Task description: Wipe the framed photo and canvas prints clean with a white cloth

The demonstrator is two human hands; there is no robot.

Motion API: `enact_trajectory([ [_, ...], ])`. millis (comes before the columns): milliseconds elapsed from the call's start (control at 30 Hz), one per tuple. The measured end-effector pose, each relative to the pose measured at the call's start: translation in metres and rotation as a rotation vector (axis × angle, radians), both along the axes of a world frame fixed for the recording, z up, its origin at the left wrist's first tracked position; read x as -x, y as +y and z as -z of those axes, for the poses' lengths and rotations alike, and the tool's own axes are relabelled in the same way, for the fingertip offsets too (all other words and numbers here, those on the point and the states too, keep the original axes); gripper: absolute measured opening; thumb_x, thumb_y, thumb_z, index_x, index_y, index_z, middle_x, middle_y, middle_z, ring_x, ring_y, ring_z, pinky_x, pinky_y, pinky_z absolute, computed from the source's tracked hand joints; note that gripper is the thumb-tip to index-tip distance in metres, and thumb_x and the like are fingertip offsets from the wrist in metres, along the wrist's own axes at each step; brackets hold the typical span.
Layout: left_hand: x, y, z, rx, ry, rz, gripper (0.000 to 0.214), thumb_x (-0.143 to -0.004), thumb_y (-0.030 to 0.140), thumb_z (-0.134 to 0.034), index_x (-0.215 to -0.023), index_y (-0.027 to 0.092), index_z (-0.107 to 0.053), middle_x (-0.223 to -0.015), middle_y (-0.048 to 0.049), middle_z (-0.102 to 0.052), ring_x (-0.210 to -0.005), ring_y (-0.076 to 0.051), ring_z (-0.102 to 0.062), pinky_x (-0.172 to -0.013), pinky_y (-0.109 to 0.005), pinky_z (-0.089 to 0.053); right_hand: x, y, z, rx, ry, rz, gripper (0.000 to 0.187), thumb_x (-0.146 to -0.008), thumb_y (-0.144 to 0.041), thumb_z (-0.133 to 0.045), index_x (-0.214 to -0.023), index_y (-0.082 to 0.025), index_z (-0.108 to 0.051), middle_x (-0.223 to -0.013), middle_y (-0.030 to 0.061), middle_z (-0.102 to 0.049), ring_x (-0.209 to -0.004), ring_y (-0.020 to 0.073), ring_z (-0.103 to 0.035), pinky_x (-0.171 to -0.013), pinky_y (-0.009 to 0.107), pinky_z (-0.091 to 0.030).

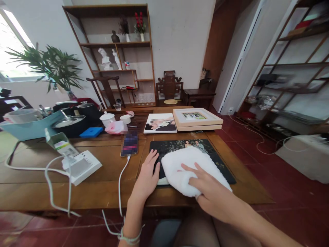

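Observation:
A dark photo print (168, 145) with two people pictured near its top lies flat on the wooden table in front of me. A fluffy white cloth (185, 158) covers much of its middle and lower right. My right hand (209, 188) presses on the cloth, with a fold of it bunched between thumb and fingers. At the print's left edge rests my left hand (147, 175), fingers stretched out and holding nothing. The cloth and my hands hide part of the picture.
Behind the print are a smaller photo panel (160, 127) and stacked pale frames (180, 125). To the left are a phone (130, 144) on a white cable, a white power strip (88, 168), a blue box (91, 132), pans and a light-blue bin (31, 129). The table's right edge (246, 171) is close.

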State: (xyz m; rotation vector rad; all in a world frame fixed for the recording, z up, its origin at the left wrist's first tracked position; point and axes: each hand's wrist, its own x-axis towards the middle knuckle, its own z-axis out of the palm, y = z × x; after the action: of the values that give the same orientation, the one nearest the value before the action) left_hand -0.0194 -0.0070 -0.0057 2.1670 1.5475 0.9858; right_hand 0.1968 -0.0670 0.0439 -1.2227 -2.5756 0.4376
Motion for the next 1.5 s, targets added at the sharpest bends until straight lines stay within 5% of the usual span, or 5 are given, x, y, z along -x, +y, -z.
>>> enact_trajectory([
  [367,0.000,0.000,-0.004,-0.006,-0.052,-0.025,0.040,-0.090,0.028,-0.036,-0.125,0.013,-0.046,-0.139,-0.0099,-0.040,-0.129,-0.018,-0.034,-0.109,-0.037,-0.026,-0.042,0.048,0.010,-0.105,-0.077,0.341,0.034,-0.063,-0.002,-0.035,-0.084,-0.017,-0.056,-0.107,0.0107,-0.062,-0.113,0.0249,-0.048,-0.105,0.047,-0.020],
  [833,-0.002,-0.007,-0.010,0.082,-0.168,-0.031,0.047,-0.092,0.039,-0.026,-0.127,0.013,-0.044,-0.135,-0.0099,-0.045,-0.126,-0.018,-0.039,-0.108,-0.037,-0.028,0.020,0.003,-0.008,0.000,0.099,-0.229,0.043,-0.055,-0.001,-0.039,-0.087,-0.018,-0.062,-0.126,0.0087,-0.053,-0.131,0.0171,-0.025,-0.109,0.043,-0.007],
  [1067,-0.002,-0.002,-0.006,-0.005,-0.086,0.006,0.042,-0.089,0.035,-0.037,-0.125,0.015,-0.047,-0.135,-0.0096,-0.045,-0.128,-0.019,-0.037,-0.108,-0.038,-0.028,-0.022,0.004,-0.007,0.116,0.038,-0.032,0.052,-0.055,0.000,-0.035,-0.095,-0.020,-0.061,-0.129,0.0035,-0.051,-0.131,0.0197,-0.026,-0.106,0.039,-0.021],
  [1267,-0.002,-0.001,-0.004,-0.048,-0.041,0.024,0.038,-0.089,0.030,-0.039,-0.121,0.014,-0.051,-0.132,-0.0110,-0.048,-0.126,-0.019,-0.040,-0.106,-0.039,-0.031,-0.035,0.052,0.002,0.042,0.026,0.312,0.033,-0.065,-0.007,-0.035,-0.085,-0.018,-0.059,-0.097,0.0078,-0.064,-0.112,0.0274,-0.047,-0.090,0.038,-0.037],
  [1500,-0.002,-0.001,-0.006,-0.083,-0.034,0.027,0.036,-0.088,0.028,-0.041,-0.118,0.015,-0.054,-0.130,-0.0119,-0.051,-0.123,-0.020,-0.044,-0.104,-0.041,-0.034,0.041,0.130,-0.025,-0.012,0.089,0.150,0.028,-0.064,-0.010,-0.037,-0.078,-0.017,-0.061,-0.094,0.0055,-0.066,-0.084,0.0208,-0.056,-0.075,0.026,-0.039],
])
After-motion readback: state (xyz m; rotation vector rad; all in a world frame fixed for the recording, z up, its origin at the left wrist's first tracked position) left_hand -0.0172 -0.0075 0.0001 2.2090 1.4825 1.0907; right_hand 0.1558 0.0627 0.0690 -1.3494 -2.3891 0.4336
